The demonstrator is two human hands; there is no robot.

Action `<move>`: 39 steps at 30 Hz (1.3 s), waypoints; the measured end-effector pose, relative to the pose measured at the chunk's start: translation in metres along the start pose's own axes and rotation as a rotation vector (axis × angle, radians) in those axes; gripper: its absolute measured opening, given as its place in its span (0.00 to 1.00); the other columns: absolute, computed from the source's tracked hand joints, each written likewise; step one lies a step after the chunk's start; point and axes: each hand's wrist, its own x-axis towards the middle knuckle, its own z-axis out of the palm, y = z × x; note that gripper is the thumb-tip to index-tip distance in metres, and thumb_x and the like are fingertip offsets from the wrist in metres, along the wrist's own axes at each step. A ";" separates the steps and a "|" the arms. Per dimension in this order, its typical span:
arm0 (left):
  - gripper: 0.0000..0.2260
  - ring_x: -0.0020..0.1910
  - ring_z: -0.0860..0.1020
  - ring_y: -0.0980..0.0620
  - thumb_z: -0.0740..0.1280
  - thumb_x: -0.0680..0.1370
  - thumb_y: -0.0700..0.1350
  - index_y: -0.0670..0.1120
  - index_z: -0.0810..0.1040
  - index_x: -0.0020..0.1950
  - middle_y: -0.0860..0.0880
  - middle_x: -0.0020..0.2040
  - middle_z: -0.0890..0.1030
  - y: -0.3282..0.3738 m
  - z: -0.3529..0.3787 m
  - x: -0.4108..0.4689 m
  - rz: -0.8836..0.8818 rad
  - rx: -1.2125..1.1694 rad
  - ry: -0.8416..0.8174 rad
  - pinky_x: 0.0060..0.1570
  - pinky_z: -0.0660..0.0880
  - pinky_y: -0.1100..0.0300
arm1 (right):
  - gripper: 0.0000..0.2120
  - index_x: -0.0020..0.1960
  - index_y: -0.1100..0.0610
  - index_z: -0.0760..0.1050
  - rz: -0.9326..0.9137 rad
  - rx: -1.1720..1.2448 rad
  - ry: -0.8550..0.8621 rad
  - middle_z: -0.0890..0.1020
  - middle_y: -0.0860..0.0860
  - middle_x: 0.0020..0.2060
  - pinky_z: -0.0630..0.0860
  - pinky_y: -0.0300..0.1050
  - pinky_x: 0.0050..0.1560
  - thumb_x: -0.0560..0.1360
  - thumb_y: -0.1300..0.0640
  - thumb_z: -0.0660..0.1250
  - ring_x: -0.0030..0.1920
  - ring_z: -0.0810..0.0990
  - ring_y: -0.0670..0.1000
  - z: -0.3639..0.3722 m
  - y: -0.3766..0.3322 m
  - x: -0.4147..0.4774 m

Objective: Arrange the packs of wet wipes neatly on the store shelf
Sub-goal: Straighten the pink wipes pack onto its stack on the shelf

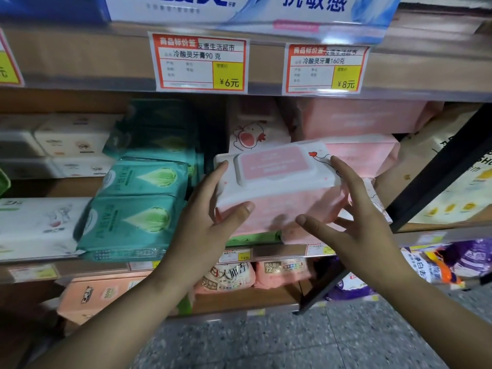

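A pink and white pack of wet wipes (279,187) with a pink flip lid sits tilted at the front of the middle shelf (287,250). My left hand (210,222) grips its left end, thumb on the front face and fingers along the side. My right hand (356,217) rests against its right end with fingers spread, thumb near the front. Behind it stand more pink packs (359,118) and a white pack with a cartoon print (255,131). Teal packs (135,209) are stacked to the left.
White packs (37,225) lie at the far left of the shelf. The upper shelf edge carries price tags (199,63). A dark diagonal shelf post (439,171) stands to the right, with brown bags (426,161) behind it. Lower shelves hold peach and purple packages above a speckled floor.
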 end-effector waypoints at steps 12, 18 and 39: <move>0.35 0.59 0.52 0.87 0.69 0.76 0.54 0.73 0.51 0.74 0.71 0.70 0.58 -0.004 0.010 -0.002 0.027 0.069 0.018 0.54 0.56 0.79 | 0.41 0.74 0.37 0.59 -0.030 0.039 0.124 0.68 0.38 0.71 0.80 0.58 0.57 0.69 0.48 0.79 0.60 0.76 0.52 0.016 0.010 0.002; 0.39 0.66 0.55 0.82 0.72 0.74 0.52 0.71 0.51 0.75 0.73 0.70 0.59 -0.006 0.013 -0.003 0.029 0.016 0.068 0.54 0.58 0.83 | 0.38 0.74 0.43 0.60 -0.040 -0.004 0.218 0.69 0.37 0.73 0.72 0.56 0.68 0.71 0.49 0.78 0.71 0.71 0.47 0.027 0.008 0.003; 0.37 0.67 0.53 0.80 0.73 0.74 0.44 0.68 0.58 0.74 0.70 0.74 0.58 0.006 0.023 -0.015 0.097 0.147 0.120 0.53 0.53 0.87 | 0.37 0.72 0.40 0.62 0.002 0.171 0.236 0.66 0.22 0.66 0.73 0.56 0.69 0.71 0.53 0.78 0.70 0.74 0.53 0.025 0.015 -0.002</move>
